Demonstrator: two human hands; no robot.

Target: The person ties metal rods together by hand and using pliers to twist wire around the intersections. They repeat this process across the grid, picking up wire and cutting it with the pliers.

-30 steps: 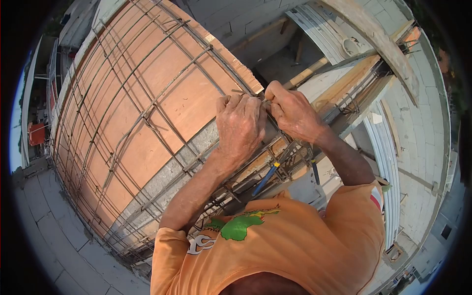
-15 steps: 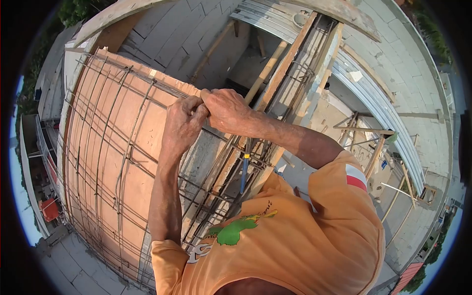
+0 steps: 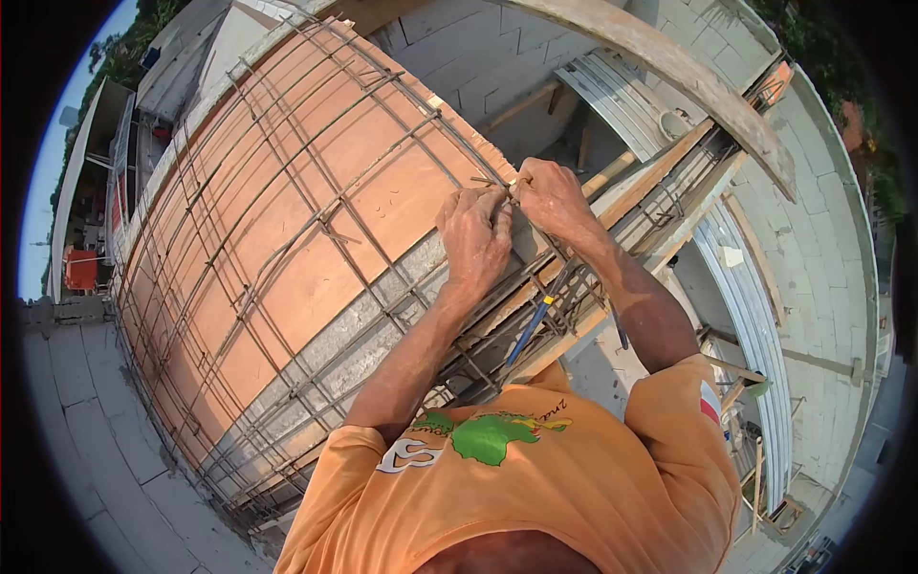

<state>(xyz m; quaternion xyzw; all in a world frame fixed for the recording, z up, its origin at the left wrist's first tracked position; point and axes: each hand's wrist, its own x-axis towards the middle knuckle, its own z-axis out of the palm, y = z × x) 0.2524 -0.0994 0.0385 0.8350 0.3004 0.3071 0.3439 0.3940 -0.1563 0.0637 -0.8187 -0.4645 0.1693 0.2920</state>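
Note:
A grid of steel rebar point(image 3: 308, 143) stands over an orange-brown plywood panel point(image 3: 287, 330). At the panel's right edge, my left hand point(image 3: 475, 239) is closed, its fingertips at the bars where they meet. Close beside it, my right hand point(image 3: 557, 201) is also closed, in a pinch at the same spot. Whatever lies between the fingers is too small or too hidden to make out. Below the hands, a tool with a blue handle and a yellow band point(image 3: 529, 330) rests among the bars of a narrow rebar cage.
Wooden form boards point(image 3: 660, 172) flank the beam cage running to the upper right. A long curved-looking plank point(image 3: 660, 57) crosses above it. Corrugated metal sheets point(image 3: 751, 316) lie at right over a lower level. Grey block walls point(image 3: 827, 210) surround the area.
My view has shifted, so the panel, cage and both hands appear farther right. Both hands remain together at the rebar by the panel edge, with the fingers slightly farther apart.

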